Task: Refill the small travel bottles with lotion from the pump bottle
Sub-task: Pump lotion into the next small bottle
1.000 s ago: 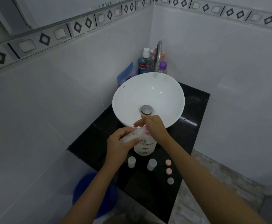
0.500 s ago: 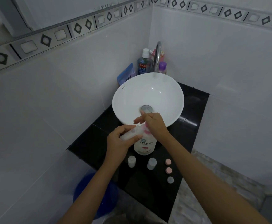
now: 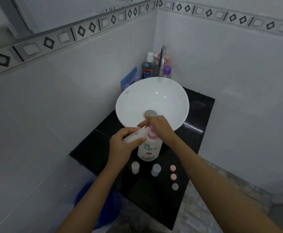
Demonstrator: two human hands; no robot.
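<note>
The counter [image 3: 203,118] in front of me is glossy black stone set into the tiled corner. A white basin [image 3: 130,105] sits on it, taking up most of the far half. Just nearer than the basin stands the white pump bottle [image 3: 150,151], upright. Nearer still, two small bottles stand apart from each other: one [image 3: 135,167] to the left, one [image 3: 156,169] to the right. Right of them, three caps lie in a row running toward me: two pink [image 3: 172,168] [image 3: 173,176] and one grey [image 3: 175,186]. Behind the basin, in the corner, several toiletry bottles [image 3: 148,67] are crowded around the tap [image 3: 162,59].
</note>
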